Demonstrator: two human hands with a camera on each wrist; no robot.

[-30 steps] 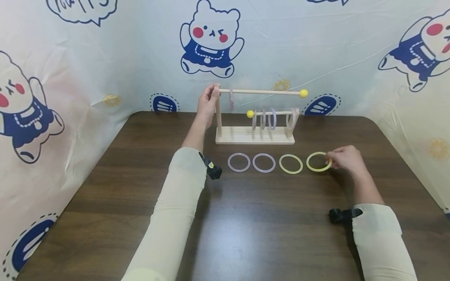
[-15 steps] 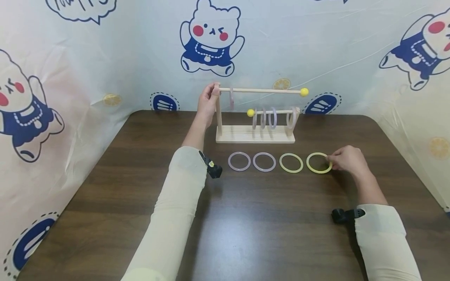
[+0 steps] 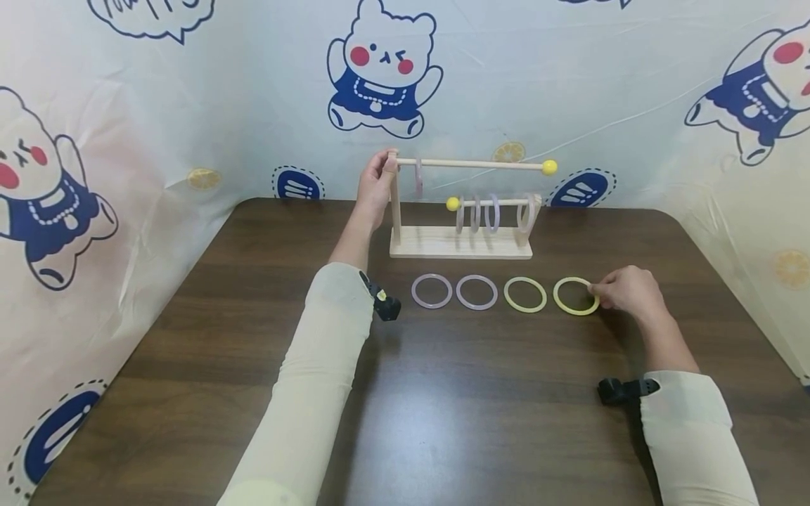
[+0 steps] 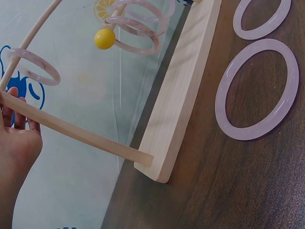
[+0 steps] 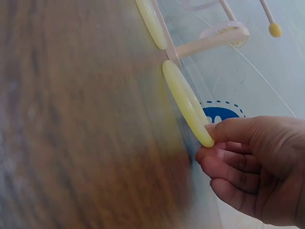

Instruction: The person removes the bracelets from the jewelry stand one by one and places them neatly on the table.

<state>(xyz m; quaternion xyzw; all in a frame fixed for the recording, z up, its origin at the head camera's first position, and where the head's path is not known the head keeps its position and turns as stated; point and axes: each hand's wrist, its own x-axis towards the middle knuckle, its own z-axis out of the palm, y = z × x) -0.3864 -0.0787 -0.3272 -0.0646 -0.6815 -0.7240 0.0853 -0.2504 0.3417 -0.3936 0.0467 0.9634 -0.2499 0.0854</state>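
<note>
My left hand (image 3: 373, 186) grips the top of the tall left post of a wooden rack (image 3: 430, 246), also seen in the left wrist view at its base (image 4: 176, 95). One pale pink bangle (image 3: 419, 184) hangs on the upper rod near that hand. Several pale bangles hang on the lower rod (image 3: 508, 203). At the right, my right hand (image 3: 631, 289) pinches the edge of a yellow bangle (image 5: 188, 105) between thumb and fingers. To its left on the table lie another yellow bangle (image 3: 524, 310) and two lilac bangles, one nearer (image 3: 477, 308) and one farther left (image 3: 432, 307).
A brown wooden table (image 3: 405, 393) bears everything. Yellow balls cap the rods, one on the upper rod (image 3: 549, 167) and one on the lower (image 3: 453, 204). A printed cloth (image 3: 253, 84) hangs close behind the rack and along both sides.
My right hand has shifted slightly to the right, and its fingers cover less of the yellow bangle's edge. My left hand keeps its place on the post.
</note>
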